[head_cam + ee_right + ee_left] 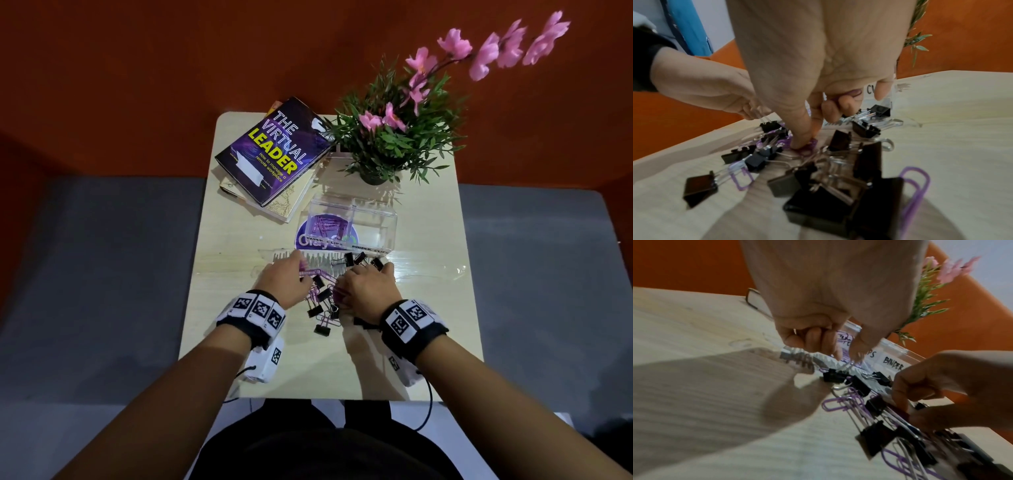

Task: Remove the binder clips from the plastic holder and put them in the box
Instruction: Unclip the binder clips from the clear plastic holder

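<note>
Purple paper clips (313, 274) tangle among binder clips (322, 294) beside books (274, 150).

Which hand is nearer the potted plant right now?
Right. The right hand sits almost straight in front of the potted plant, across the clear box; the left hand is further off to the left.

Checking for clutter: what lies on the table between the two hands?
In the head view, black binder clips tangled with purple paper clips lie between the left hand and right hand.
</note>
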Demonstrator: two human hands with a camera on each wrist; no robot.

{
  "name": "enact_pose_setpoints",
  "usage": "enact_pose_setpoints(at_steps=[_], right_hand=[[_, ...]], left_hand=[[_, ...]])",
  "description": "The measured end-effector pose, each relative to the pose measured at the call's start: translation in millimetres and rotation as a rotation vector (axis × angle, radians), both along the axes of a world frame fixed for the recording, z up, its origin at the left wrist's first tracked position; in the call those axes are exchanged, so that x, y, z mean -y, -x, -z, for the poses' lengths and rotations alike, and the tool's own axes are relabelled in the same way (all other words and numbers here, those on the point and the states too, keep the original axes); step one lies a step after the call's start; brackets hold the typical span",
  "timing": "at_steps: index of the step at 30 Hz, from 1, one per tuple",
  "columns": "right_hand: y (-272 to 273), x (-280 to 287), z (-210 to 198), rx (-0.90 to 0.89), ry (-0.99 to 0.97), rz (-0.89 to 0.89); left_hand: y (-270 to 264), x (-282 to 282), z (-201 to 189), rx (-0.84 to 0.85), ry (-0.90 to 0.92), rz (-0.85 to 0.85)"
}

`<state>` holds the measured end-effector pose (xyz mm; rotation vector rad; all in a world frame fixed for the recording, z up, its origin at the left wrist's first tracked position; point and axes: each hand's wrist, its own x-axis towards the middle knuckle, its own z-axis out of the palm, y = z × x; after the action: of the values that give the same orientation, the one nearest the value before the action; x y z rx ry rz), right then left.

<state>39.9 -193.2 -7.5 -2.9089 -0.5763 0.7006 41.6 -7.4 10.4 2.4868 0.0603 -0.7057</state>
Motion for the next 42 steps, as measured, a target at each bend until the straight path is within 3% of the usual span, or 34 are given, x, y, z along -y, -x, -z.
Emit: enact_pose_setpoints(at_steps=[2, 7, 17, 23, 27, 30, 34, 37, 42], right_hand=[[1.9, -0.5, 2.6, -0.008, 0.01, 0.002], [4.7, 0.6, 7.5, -0.041, 0.055, 0.016], [11.3, 2.8, -2.9, -0.097, 0.031, 0.01], [6.7, 13.4, -21.7, -0.174, -0.054, 0.104], [-9.6, 18.3, -52.4, -0.174, -0.187, 0.191], [-36.6, 7.6, -70.4, -0.095, -0.201, 0.17], [-84.1, -24.6, -75.6, -0.062, -0.105, 0.152], [-106.5, -48.4, -72.1, -0.087, -0.065, 0.12], [-106.0, -53.2, -56.9, -0.046, -0.233, 0.174]], left_hand=[[6.7, -0.4, -2.7, 0.058, -0.027, 0.06], [38.0, -10.5, 4.5, 0.164, -0.089, 0.006], [41.9, 10.6, 5.2, -0.001, -0.063, -0.207], [36.3, 5.9, -6.9, -0.188, -0.201, -0.13], [21.4, -16.2, -29.3, -0.364, -0.181, -0.025], [-1.8, -22.9, -54.7, -0.298, -0.086, -0.073], [-48.9, -4.5, -79.3, -0.065, -0.095, -0.067], [-75.8, 17.8, -80.9, 0.039, -0.136, -0.031], [-87.1, 38.5, -70.0, 0.092, -0.109, -0.03]])
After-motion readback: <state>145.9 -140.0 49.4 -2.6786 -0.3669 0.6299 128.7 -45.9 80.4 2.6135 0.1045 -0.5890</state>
